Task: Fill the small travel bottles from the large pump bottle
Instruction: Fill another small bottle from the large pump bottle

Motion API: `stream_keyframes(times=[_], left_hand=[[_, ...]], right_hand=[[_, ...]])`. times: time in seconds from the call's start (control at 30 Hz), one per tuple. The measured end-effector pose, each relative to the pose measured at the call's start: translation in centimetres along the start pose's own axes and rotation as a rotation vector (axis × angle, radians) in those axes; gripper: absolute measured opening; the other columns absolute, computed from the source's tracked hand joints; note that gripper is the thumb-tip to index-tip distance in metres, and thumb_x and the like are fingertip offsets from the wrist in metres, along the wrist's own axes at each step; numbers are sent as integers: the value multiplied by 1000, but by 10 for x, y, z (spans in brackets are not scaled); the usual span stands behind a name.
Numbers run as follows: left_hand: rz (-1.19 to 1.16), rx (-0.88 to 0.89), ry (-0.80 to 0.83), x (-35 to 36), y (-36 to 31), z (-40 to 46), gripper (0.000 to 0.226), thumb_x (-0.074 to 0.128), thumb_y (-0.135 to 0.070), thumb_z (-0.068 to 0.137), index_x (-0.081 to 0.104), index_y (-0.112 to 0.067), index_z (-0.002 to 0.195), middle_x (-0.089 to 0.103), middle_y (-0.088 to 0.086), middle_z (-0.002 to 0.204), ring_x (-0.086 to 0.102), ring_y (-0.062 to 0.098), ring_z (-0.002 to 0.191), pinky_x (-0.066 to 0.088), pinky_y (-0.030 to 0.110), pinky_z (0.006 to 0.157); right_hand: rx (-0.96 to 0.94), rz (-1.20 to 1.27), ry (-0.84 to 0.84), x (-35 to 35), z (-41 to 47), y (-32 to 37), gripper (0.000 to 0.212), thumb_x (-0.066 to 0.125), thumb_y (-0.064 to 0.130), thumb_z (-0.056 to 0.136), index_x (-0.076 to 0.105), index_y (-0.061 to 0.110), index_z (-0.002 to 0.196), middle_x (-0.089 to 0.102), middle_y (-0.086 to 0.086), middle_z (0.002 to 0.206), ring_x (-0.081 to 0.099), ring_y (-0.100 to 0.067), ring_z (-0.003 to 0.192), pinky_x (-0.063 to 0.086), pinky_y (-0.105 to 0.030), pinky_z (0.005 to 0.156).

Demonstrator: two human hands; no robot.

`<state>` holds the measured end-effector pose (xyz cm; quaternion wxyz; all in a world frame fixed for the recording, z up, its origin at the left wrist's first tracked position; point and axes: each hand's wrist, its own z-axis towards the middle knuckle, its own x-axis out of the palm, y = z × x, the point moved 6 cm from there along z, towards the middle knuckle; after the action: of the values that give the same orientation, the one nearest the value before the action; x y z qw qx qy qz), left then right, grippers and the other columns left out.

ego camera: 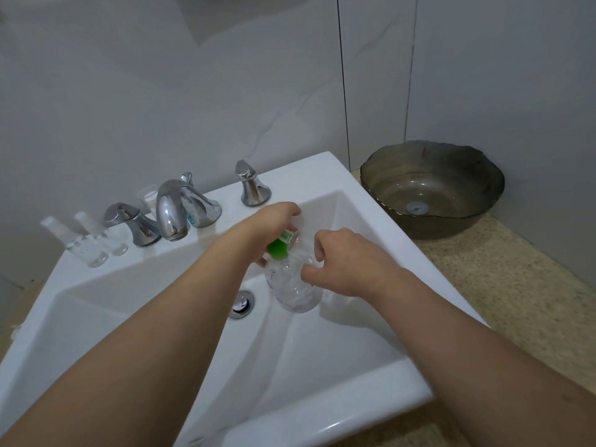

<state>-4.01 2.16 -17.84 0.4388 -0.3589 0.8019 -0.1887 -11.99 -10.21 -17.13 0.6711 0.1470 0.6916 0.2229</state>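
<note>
Over the white sink basin (322, 343) I hold a large clear bottle (295, 290) with a green pump top (280, 247). My left hand (274, 221) grips the green pump top from above. My right hand (342, 262) pinches the bottle's shoulder from the right. Two small clear travel bottles (85, 243) stand on the sink's back left ledge, beside the left tap handle. Another small clear bottle (148, 196) shows behind the spout, partly hidden. Whether the small bottles hold liquid I cannot tell.
A chrome faucet spout (171, 209) with two handles (132, 224) (253, 185) lines the sink's back ledge. The drain plug (241, 303) sits just left of the bottle. A dark glass vessel bowl (432, 188) stands on the speckled counter (503, 295) at right.
</note>
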Motion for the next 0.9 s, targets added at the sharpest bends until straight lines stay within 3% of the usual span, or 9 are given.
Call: stream_keyframes(times=[0.17,0.3,0.5,0.9], left_hand=[[22,8,15,-6,-6,-1,49,41,-52,96,69,-14,108,63,10,124,57,34,114,39,57,106],[46,4,-40,-4,0,0,49,40,-53,95,67,-15,110,60,10,126,56,35,113,40,56,102],[-4,-12,-86,5,3,4,43,38,-40,97,67,-10,106,63,13,119,58,39,112,44,57,99],[8,-12,-97,4,3,3,40,41,-46,91,63,-14,103,65,11,121,60,36,109,44,52,99]], right_hand=[[1,23,-15,-3,0,1,30,61,46,81,50,19,88,49,5,76,48,-16,67,34,-28,52],[6,32,3,1,1,0,30,61,47,80,48,20,85,49,5,77,46,-12,64,34,-29,52],[32,26,51,7,2,-4,32,62,46,78,53,17,87,52,3,82,55,-21,76,41,-31,59],[21,24,56,2,2,-3,32,61,47,80,52,17,89,51,3,82,51,-16,71,35,-28,52]])
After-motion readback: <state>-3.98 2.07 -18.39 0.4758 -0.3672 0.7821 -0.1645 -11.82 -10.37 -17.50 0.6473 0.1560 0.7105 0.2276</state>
